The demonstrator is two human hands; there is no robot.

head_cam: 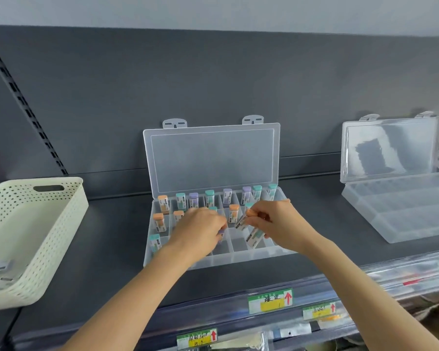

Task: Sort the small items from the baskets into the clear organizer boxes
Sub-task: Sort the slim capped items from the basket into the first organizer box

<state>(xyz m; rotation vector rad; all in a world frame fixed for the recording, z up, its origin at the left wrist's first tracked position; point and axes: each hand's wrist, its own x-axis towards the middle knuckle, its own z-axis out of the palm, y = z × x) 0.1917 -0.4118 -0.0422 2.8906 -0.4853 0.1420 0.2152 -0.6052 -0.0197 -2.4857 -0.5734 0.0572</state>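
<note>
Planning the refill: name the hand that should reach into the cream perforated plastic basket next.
Left, probably. The cream perforated plastic basket sits left of the clear compartmented organizer box, nearer the left hand, which holds one purple-capped tube. The right hand grips two capped tubes and would have to cross over.
</note>
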